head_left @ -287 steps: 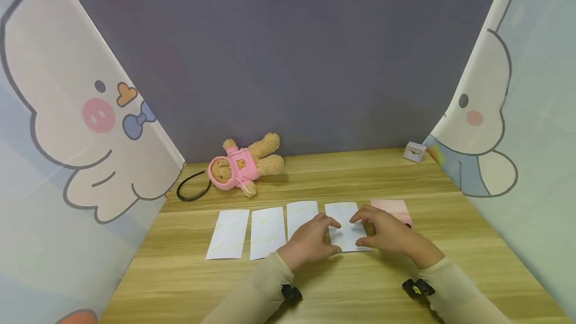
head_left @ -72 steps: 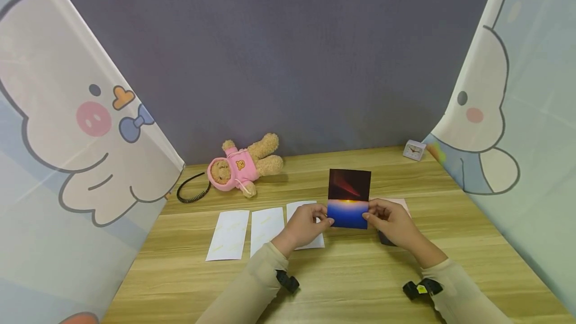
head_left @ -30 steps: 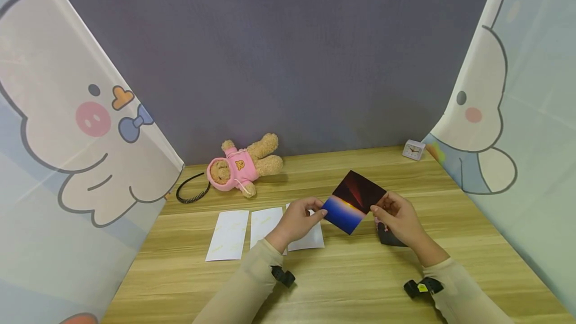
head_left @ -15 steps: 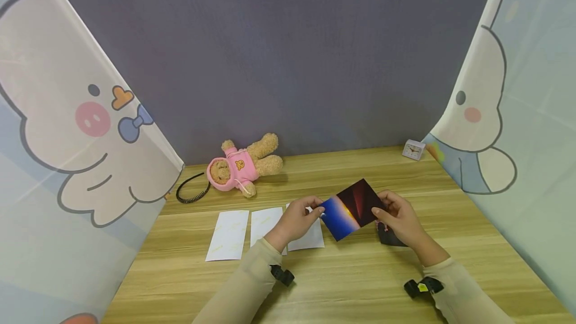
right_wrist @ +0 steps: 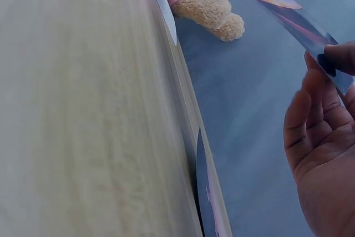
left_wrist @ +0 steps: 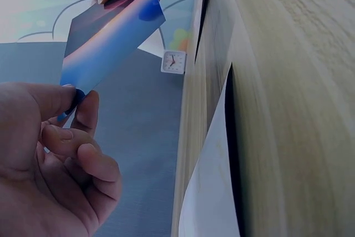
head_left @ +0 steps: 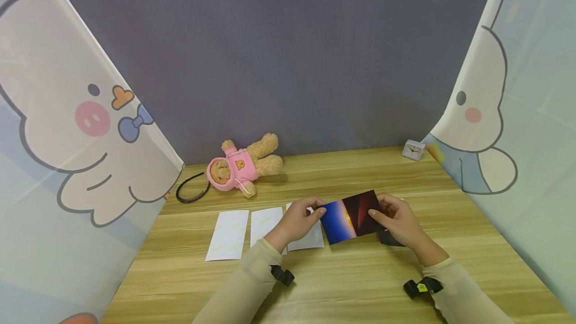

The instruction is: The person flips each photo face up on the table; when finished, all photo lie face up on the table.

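Observation:
Both hands hold a glossy photo print (head_left: pixel 337 224) up off the table, its picture side towards me. The picture is half blue, half dark red, with a glowing line between. My left hand (head_left: pixel 294 221) pinches the blue end by a corner, thumb on the front, as the left wrist view shows. At the dark end, my right hand (head_left: pixel 400 221) pinches the print (right_wrist: pixel 288 18) between thumb and fingers. Left of it lie three white sheets face down, the nearest (head_left: pixel 310 239) partly behind my left hand. A dark-and-pink print (head_left: pixel 389 238) lies mostly hidden behind my right hand.
A teddy bear (head_left: pixel 240 166) in a pink hoodie lies at the back left, beside a black headband (head_left: pixel 191 197). A small white clock (head_left: pixel 413 149) stands at the back right. Grey cloth (head_left: pixel 288 64) closes the back, and printed cartoon panels flank the wooden table (head_left: pixel 342 284).
The fourth white sheet has been lifted and turned over, showing its picture. Both hands have since rotated the print from upright to nearly sideways, dark half now at the right.

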Tool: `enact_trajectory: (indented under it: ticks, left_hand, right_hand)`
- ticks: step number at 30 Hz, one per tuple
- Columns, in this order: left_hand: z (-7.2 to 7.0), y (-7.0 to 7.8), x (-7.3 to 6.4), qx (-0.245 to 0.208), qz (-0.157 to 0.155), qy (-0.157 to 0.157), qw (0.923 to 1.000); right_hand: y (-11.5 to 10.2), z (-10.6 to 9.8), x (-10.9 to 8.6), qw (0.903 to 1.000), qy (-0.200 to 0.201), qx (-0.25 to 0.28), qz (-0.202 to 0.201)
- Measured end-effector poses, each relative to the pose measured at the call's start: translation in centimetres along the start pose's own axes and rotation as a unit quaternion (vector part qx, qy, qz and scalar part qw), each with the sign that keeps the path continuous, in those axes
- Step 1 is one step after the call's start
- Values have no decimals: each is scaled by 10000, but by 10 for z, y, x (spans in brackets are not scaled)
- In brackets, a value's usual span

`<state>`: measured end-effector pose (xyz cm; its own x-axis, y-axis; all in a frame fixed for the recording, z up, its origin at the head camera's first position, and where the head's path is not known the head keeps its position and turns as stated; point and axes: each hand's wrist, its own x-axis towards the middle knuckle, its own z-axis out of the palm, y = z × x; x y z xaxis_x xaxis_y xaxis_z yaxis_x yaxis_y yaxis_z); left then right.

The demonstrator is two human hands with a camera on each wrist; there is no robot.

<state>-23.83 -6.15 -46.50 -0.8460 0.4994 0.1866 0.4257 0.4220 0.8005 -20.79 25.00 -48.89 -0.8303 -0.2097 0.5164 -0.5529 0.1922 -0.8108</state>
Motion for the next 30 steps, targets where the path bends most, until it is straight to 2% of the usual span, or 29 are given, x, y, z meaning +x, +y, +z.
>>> enact_trajectory:
  ticks: [13, 22, 30]
  left_hand:
    - [0, 1, 1, -122, -105, 111, 9998]
    - [-1, 2, 0, -165, -100, 120, 9997]
    - [-1, 1, 1, -139, -91, 183, 9997]
  right_hand:
    - [3, 0, 0, 9998, 195, -96, -40]
    - [2, -1, 1, 9993, 261, 195, 198]
    - [3, -2, 2, 9984, 427, 289, 224]
